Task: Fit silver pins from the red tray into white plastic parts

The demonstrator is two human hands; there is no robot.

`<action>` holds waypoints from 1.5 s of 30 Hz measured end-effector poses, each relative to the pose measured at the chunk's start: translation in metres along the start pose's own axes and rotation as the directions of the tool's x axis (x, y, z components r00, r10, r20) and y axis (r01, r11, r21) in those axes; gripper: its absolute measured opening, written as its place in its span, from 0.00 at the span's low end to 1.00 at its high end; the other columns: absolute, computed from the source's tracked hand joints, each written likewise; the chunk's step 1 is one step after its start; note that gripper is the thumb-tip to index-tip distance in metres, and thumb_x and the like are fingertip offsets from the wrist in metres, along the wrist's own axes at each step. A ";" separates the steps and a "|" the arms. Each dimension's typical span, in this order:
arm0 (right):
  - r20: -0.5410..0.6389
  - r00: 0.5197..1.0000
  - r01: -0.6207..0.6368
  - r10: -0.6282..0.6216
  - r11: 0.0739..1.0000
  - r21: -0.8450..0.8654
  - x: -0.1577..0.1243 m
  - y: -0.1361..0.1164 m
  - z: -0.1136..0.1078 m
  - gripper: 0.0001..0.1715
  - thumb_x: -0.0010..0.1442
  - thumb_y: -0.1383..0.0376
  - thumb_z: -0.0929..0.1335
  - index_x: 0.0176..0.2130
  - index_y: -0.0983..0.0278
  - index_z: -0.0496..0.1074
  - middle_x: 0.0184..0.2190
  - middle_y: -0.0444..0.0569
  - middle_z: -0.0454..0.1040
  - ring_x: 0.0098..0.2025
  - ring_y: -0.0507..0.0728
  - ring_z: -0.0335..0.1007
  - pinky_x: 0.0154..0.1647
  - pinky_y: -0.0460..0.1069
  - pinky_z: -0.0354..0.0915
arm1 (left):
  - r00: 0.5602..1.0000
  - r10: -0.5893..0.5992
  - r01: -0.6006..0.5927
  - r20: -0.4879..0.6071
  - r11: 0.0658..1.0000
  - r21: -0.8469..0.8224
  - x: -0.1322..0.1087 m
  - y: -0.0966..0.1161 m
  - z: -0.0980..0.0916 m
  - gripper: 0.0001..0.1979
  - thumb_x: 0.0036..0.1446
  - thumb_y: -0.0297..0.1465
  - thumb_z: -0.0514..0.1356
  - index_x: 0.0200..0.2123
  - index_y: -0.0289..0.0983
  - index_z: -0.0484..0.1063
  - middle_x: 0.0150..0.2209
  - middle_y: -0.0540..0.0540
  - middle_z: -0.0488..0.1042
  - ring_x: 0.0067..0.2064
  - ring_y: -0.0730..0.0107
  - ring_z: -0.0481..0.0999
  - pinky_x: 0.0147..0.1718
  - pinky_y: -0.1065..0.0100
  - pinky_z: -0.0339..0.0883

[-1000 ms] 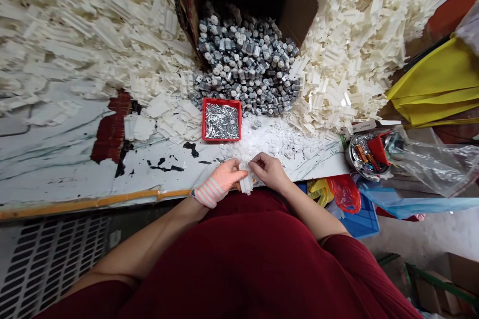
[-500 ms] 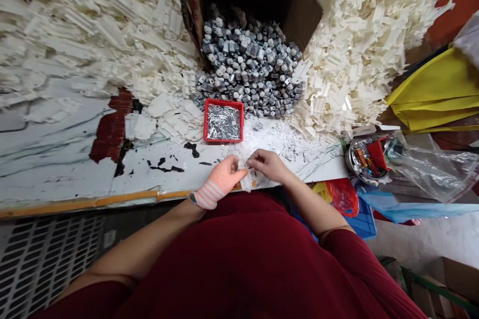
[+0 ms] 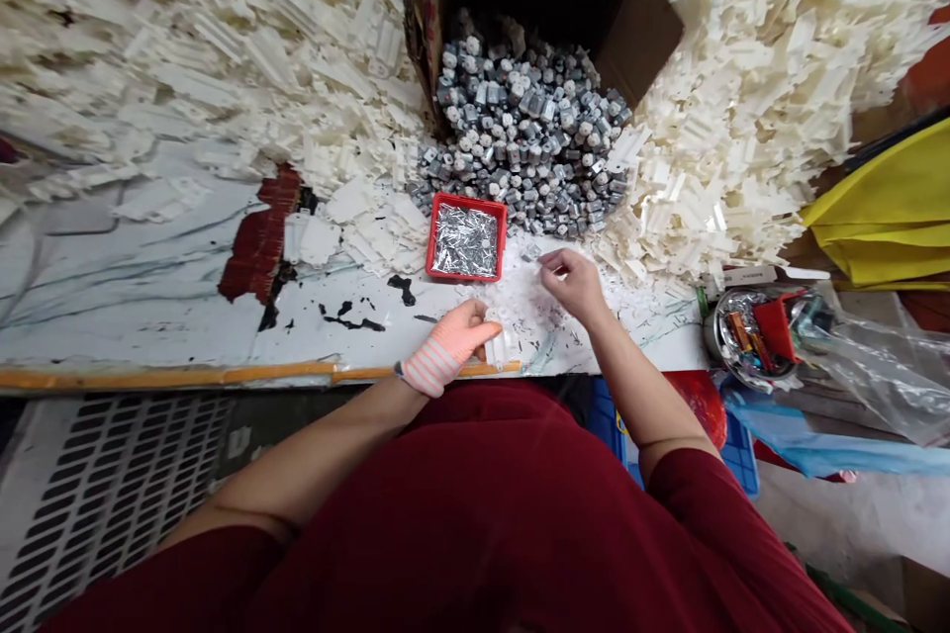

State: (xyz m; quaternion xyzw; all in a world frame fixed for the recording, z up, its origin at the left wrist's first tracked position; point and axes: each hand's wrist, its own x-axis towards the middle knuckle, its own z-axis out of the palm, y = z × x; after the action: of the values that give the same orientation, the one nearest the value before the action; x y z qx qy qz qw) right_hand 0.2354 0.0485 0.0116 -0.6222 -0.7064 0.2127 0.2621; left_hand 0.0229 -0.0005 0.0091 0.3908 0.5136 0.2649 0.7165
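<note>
My left hand (image 3: 452, 346), in an orange-and-white striped glove, grips a white plastic housing (image 3: 499, 346) near the table's front edge. Bare, my right hand (image 3: 575, 285) hovers over the tabletop with curved fingers, thumb and forefinger slightly apart. Just left of its fingertips lies one small silver motor (image 3: 531, 253); I see no grip on it. A red tray (image 3: 429, 257) full of small shiny metal pins (image 3: 464, 242) stands beyond my left hand. Behind it, a heap of silver motors with white ends (image 3: 526, 138) spills from a cardboard box (image 3: 642, 35).
Piles of cream plastic parts (image 3: 215, 49) rise to the left and right of the box. A metal bowl (image 3: 718, 341) holding odds and ends sits at the right, beside clear plastic bags (image 3: 868, 346). White flakes (image 3: 523, 302) litter the white tabletop (image 3: 356, 307).
My right hand has moved away from the white housing, to the right and forward, near the lone motor. My left hand still holds the housing. The whole view has shifted slightly.
</note>
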 end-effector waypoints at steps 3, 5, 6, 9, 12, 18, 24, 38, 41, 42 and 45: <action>0.014 0.983 0.175 -0.184 0.953 0.246 -0.021 -0.025 0.014 0.05 0.54 0.67 0.66 0.27 0.61 0.67 0.34 0.47 0.76 0.37 0.54 0.72 0.42 0.51 0.67 | 1.000 0.008 -0.009 -0.019 0.998 -0.054 0.003 0.001 0.003 0.12 0.44 0.32 0.63 0.32 0.37 0.64 0.17 0.58 0.63 0.17 0.76 0.65 0.17 0.73 0.60; -0.009 0.962 0.266 -0.272 0.933 0.241 -0.030 -0.036 0.021 0.05 0.55 0.68 0.66 0.27 0.61 0.67 0.33 0.47 0.75 0.37 0.54 0.71 0.42 0.51 0.66 | 0.999 0.036 -0.037 -0.038 0.999 -0.025 0.001 0.003 0.004 0.11 0.45 0.32 0.63 0.32 0.36 0.66 0.17 0.58 0.63 0.17 0.77 0.63 0.17 0.74 0.58; -0.019 0.952 0.303 -0.305 0.931 0.204 -0.033 -0.039 0.023 0.06 0.56 0.68 0.66 0.27 0.61 0.67 0.33 0.48 0.75 0.38 0.55 0.71 0.42 0.51 0.66 | 0.997 0.051 -0.051 -0.050 0.999 0.003 0.000 0.005 0.004 0.10 0.45 0.32 0.62 0.32 0.36 0.67 0.16 0.58 0.62 0.17 0.77 0.62 0.17 0.74 0.58; -0.003 0.916 0.400 -0.400 0.916 0.016 -0.039 -0.044 0.023 0.07 0.60 0.67 0.66 0.29 0.61 0.70 0.35 0.50 0.75 0.39 0.56 0.68 0.41 0.52 0.63 | 0.995 0.068 -0.063 -0.069 0.996 0.067 -0.004 0.007 0.003 0.09 0.47 0.32 0.61 0.33 0.35 0.69 0.16 0.58 0.61 0.17 0.78 0.61 0.17 0.75 0.56; 0.066 0.872 0.489 -0.485 0.864 -0.121 -0.042 -0.046 0.021 0.08 0.62 0.66 0.65 0.31 0.61 0.72 0.37 0.50 0.75 0.40 0.56 0.66 0.41 0.52 0.61 | 0.996 0.063 -0.057 -0.070 0.995 0.087 -0.006 0.008 0.000 0.09 0.47 0.32 0.61 0.34 0.35 0.71 0.16 0.57 0.61 0.18 0.77 0.62 0.17 0.75 0.56; 0.038 0.881 0.473 -0.472 0.876 -0.093 -0.045 -0.044 0.026 0.08 0.63 0.65 0.66 0.33 0.61 0.74 0.36 0.50 0.75 0.38 0.56 0.68 0.39 0.52 0.65 | 0.998 0.056 -0.050 -0.042 0.991 0.122 -0.009 0.011 0.000 0.12 0.48 0.33 0.60 0.37 0.34 0.74 0.18 0.56 0.62 0.19 0.78 0.61 0.17 0.75 0.56; -0.156 0.928 0.360 -0.338 0.921 0.146 -0.046 -0.042 0.039 0.08 0.62 0.64 0.66 0.33 0.60 0.75 0.34 0.49 0.73 0.38 0.54 0.71 0.38 0.50 0.69 | 0.996 0.091 -0.090 -0.007 0.991 0.096 -0.005 0.012 -0.002 0.08 0.48 0.34 0.59 0.32 0.36 0.72 0.19 0.55 0.62 0.20 0.77 0.59 0.17 0.75 0.56; 0.287 0.939 0.116 -0.190 0.960 0.255 -0.002 -0.019 0.014 0.12 0.59 0.61 0.68 0.42 0.63 0.75 0.36 0.48 0.77 0.37 0.54 0.73 0.41 0.51 0.69 | 0.990 0.129 -0.133 0.047 0.987 0.086 -0.004 -0.004 -0.013 0.10 0.43 0.27 0.60 0.33 0.37 0.66 0.21 0.58 0.61 0.22 0.78 0.59 0.21 0.76 0.51; 0.262 0.957 0.179 -0.124 0.963 -0.199 0.043 -0.005 0.006 0.14 0.57 0.72 0.66 0.43 0.63 0.75 0.43 0.52 0.76 0.45 0.58 0.71 0.46 0.52 0.66 | 0.988 0.130 -0.138 0.076 0.985 0.105 -0.006 -0.004 -0.016 0.08 0.44 0.26 0.58 0.30 0.37 0.62 0.21 0.58 0.58 0.22 0.79 0.57 0.21 0.76 0.50; 0.328 0.938 0.220 -0.114 0.926 -0.308 0.055 -0.003 0.005 0.16 0.57 0.74 0.66 0.44 0.62 0.75 0.43 0.52 0.76 0.45 0.59 0.71 0.46 0.52 0.65 | 0.989 0.124 -0.132 0.075 0.985 0.112 -0.007 -0.004 -0.016 0.08 0.44 0.26 0.58 0.30 0.37 0.62 0.21 0.58 0.57 0.22 0.79 0.57 0.21 0.76 0.50; 0.516 0.855 0.333 -0.059 0.825 -0.457 0.077 -0.003 0.007 0.18 0.57 0.74 0.65 0.45 0.62 0.76 0.42 0.54 0.75 0.41 0.59 0.72 0.40 0.50 0.64 | 0.992 0.108 -0.113 0.060 0.989 0.090 -0.009 -0.003 -0.019 0.09 0.44 0.27 0.59 0.31 0.37 0.62 0.22 0.58 0.59 0.22 0.79 0.59 0.22 0.76 0.52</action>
State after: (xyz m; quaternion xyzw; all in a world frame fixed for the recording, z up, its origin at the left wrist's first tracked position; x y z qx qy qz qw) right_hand 0.2221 0.1244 0.0162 -0.5186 -0.8414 0.1273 -0.0826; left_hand 0.0017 -0.0037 0.0079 0.4590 0.4831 0.2690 0.6954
